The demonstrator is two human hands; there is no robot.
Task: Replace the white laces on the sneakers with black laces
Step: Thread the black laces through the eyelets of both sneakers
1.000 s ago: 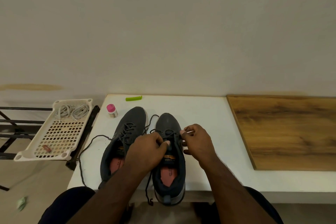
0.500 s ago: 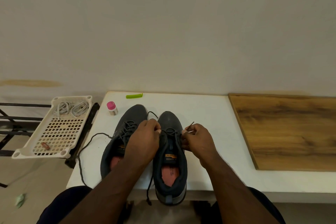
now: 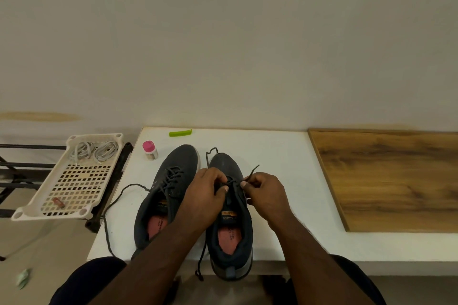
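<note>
- Head view: two dark sneakers stand side by side on the white counter (image 3: 272, 156), toes to the far side. The left sneaker (image 3: 168, 195) already carries a black lace, whose loose end trails off the left counter edge.
- The left hand (image 3: 205, 195) is curled over the right sneaker (image 3: 230, 230) and seems to pinch the black lace (image 3: 250, 173) at the eyelets; the exact grip is hidden. The right hand (image 3: 265, 195) pinches the lace tip between thumb and finger, and the tip sticks up to the far right.
- Compared with one second ago, the lace tip has come out further on the right side and both hands sit a little farther along the shoe. I judge one more eyelet is threaded, so the lacing of the second shoe advances.
- The white laces (image 3: 96, 151) lie coiled in the perforated tray (image 3: 49, 213) at the left, well apart from the shoes, as before.
- A pink-capped bottle (image 3: 150, 150) and a green clip (image 3: 180, 133) stay at the far counter side.
</note>
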